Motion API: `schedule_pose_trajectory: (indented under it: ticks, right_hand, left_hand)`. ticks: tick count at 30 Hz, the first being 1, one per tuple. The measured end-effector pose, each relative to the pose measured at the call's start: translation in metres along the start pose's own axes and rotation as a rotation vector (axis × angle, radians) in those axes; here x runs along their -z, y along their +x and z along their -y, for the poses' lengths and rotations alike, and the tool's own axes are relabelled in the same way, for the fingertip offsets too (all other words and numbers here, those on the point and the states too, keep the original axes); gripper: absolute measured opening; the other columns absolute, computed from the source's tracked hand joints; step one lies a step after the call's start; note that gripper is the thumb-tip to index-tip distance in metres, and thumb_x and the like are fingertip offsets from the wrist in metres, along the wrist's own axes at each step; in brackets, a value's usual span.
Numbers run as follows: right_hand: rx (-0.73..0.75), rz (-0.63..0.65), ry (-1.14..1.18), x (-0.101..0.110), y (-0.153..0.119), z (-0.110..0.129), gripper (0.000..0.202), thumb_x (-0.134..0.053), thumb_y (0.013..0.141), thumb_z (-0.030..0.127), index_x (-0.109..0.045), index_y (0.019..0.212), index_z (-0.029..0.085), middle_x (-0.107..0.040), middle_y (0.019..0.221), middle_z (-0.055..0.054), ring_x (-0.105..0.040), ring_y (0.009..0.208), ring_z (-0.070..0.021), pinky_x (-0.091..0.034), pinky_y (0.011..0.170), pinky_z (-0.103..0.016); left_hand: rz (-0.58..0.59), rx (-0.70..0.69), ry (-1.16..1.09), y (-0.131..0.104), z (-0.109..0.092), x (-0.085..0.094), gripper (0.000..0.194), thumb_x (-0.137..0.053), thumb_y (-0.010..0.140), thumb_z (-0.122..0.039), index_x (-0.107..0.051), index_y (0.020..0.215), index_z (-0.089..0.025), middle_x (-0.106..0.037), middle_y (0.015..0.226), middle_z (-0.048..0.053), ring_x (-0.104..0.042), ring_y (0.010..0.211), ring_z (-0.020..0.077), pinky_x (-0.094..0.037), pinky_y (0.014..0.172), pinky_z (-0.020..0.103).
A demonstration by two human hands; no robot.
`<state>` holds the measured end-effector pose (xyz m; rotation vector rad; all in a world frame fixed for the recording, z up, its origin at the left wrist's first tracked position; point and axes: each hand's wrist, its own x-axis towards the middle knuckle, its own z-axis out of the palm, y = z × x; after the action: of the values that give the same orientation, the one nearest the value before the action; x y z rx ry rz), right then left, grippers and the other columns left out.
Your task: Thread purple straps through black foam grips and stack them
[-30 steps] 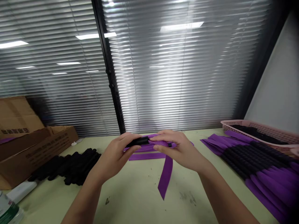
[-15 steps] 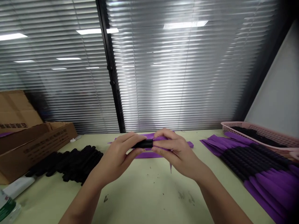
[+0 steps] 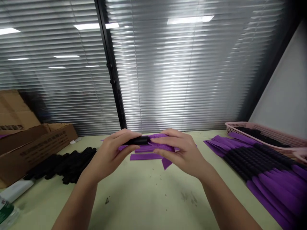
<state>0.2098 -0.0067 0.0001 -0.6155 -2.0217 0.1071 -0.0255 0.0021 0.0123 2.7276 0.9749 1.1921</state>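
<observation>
My left hand (image 3: 117, 148) is closed around a short black foam tube (image 3: 140, 140), with its right end showing past the fingertips. A purple woven strap (image 3: 159, 136) comes out at that end, its band spread apart in a loop. My right hand (image 3: 179, 148) pinches this strap between thumb and fingers, close to the tube's end. A pointed purple strap end (image 3: 166, 163) hangs below my right hand. Behind both hands, flat purple straps (image 3: 146, 156) lie on the table, partly covered by the fingers.
Black foam tubes (image 3: 69, 164) are piled at the left beside an open cardboard box (image 3: 38, 147). A bottle (image 3: 7, 209) stands at the lower left. Purple straps with black tubes on them (image 3: 254, 163) lie in a row at right, near a pink basket (image 3: 261, 132).
My left hand and the black tube have shifted left, away from my right hand. More purple strap shows between the tube's end and my right fingers.
</observation>
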Motion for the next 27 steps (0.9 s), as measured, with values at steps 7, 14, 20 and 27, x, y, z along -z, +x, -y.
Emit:
schedule_pose_trajectory:
  ticks: [7, 14, 20, 27]
  right_hand:
    - [0.079, -0.148, -0.011, -0.009, 0.0, 0.001, 0.016, -0.057, 0.09, 0.024, -0.072, 0.094, 0.024, -0.067, 0.088, -0.004, -0.061, 0.078, -0.0149, -0.051, 0.067, -0.029]
    - [0.095, -0.122, -0.031, -0.019, 0.002, 0.003, 0.02, -0.054, 0.091, 0.024, -0.068, 0.078, 0.019, -0.061, 0.081, -0.004, -0.055, 0.072, -0.0139, -0.046, 0.064, -0.029]
    - [-0.061, 0.053, -0.004, -0.02, 0.003, -0.003, 0.024, -0.052, 0.092, 0.034, -0.065, 0.077, 0.02, -0.055, 0.084, -0.004, -0.052, 0.075, -0.0139, -0.045, 0.066, -0.029]
    - [-0.269, -0.054, 0.381, 0.007, 0.0, -0.005, 0.042, -0.05, 0.093, 0.04, -0.045, 0.133, 0.032, -0.06, 0.097, -0.003, -0.057, 0.074, -0.013, -0.052, 0.065, -0.029]
  left_hand:
    - [0.036, 0.017, -0.069, 0.0, -0.005, -0.004, 0.031, -0.053, 0.092, -0.027, -0.057, 0.122, -0.029, -0.065, 0.107, 0.003, -0.06, 0.094, 0.0175, -0.051, 0.079, 0.03]
    - [0.01, -0.017, -0.103, -0.001, -0.006, -0.012, 0.031, -0.053, 0.091, -0.025, -0.056, 0.122, -0.028, -0.064, 0.104, 0.003, -0.059, 0.091, 0.0163, -0.05, 0.073, 0.026]
    - [0.05, 0.014, -0.135, 0.004, -0.002, -0.017, 0.026, -0.051, 0.092, -0.028, -0.058, 0.118, -0.026, -0.064, 0.102, 0.003, -0.058, 0.091, 0.0167, -0.048, 0.076, 0.029]
    - [-0.384, 0.552, -1.18, 0.016, 0.031, -0.023, 0.021, -0.043, 0.095, -0.031, -0.059, 0.098, -0.019, -0.059, 0.084, 0.002, -0.057, 0.069, 0.0116, -0.052, 0.069, 0.028]
